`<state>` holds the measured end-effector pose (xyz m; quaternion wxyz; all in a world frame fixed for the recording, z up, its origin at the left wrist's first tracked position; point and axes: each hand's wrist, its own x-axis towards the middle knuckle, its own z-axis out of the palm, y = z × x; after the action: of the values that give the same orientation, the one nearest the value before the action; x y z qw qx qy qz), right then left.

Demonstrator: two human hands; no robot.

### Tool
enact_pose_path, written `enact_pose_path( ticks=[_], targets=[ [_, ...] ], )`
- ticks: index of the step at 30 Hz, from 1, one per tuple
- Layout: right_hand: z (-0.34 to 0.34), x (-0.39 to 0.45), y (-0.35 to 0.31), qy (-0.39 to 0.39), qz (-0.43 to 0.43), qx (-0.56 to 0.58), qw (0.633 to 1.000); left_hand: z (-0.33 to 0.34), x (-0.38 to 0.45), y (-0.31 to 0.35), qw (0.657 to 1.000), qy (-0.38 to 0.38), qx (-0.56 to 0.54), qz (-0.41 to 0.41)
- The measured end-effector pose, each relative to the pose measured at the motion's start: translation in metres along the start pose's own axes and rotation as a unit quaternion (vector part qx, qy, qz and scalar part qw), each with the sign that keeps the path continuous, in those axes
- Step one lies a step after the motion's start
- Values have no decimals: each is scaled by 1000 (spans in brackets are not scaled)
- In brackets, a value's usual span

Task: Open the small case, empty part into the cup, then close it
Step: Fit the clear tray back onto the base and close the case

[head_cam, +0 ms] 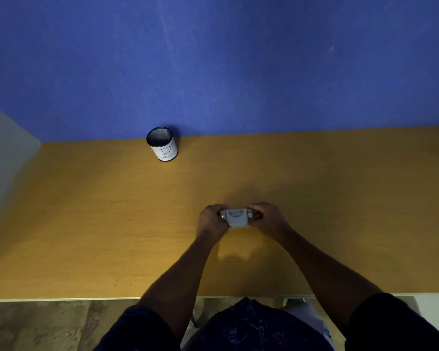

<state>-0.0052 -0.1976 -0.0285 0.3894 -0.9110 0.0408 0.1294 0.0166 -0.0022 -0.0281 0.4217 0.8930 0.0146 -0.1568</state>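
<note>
A small grey case [236, 218] is held above the wooden table [112, 211], a little right of centre, between both hands. My left hand [210, 220] grips its left end and my right hand [270, 219] grips its right end. The case looks closed, with a ridged latch on top. The cup [162, 144], a black mesh cylinder with a white label marked "B", stands upright at the table's far edge against the wall, well to the left of and beyond the hands.
A blue wall [238, 72] rises behind the table. A pale side panel [3, 160] bounds the left. The table's near edge [61, 298] runs across the bottom, with floor below.
</note>
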Motion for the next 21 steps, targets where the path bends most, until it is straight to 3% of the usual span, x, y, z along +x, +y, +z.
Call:
enact_pose_path(
  ticks=[9,21],
  targets=[
    [2,3,5,-24,-10,-75,997,8,-2,-1,993,-14,107,43],
    [3,4,6,-34,-4,-90,995,4,-1,-2,987,-44,137,68]
  ],
)
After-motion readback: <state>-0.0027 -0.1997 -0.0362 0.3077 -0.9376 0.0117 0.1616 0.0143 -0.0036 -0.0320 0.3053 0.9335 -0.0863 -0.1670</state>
